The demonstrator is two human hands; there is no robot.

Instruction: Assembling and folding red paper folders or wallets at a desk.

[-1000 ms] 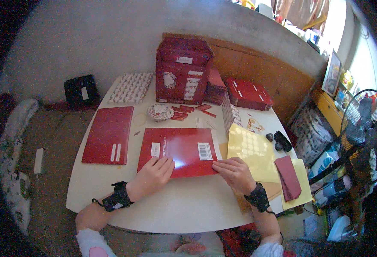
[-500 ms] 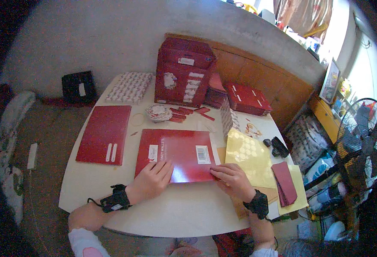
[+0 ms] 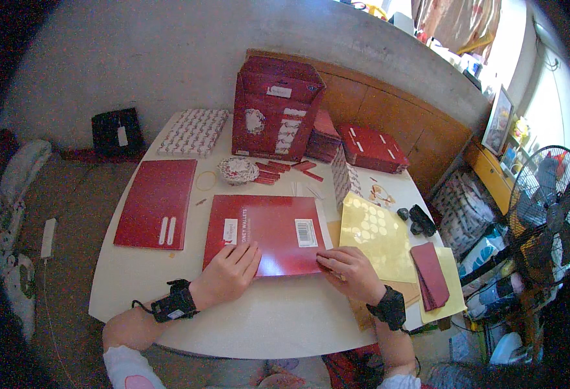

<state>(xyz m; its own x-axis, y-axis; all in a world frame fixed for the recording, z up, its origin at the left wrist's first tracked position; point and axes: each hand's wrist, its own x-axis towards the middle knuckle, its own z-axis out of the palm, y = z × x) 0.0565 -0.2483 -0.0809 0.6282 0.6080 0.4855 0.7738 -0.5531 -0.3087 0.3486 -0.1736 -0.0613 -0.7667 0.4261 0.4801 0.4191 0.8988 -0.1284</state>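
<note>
In front of me lies a flat glossy red card folder (image 3: 269, 227), with a white label at its left and a barcode sticker at its right. My left hand (image 3: 230, 269) is closed over its near left corner, fingers on top and thumb hidden. At the near right corner my right hand (image 3: 348, 272) grips the edge, fingertips on the red face. A pale strip shows along the folder's right side. Another red card piece (image 3: 155, 204) with two white slots lies to the left. Yellow sheets (image 3: 377, 243) with round pale stickers lie by my right hand.
Behind stand a tall red box (image 3: 272, 107), a patterned white stack (image 3: 194, 133) and a red card stack (image 3: 372, 148). A round bundle (image 3: 238, 170) and small red strips (image 3: 269, 173) lie before the box. Dark red cards (image 3: 431, 277) are at right, beside a fan (image 3: 547, 214).
The view has shifted very slightly. My hands stay at the folder's near corners, and nothing else has visibly moved.
</note>
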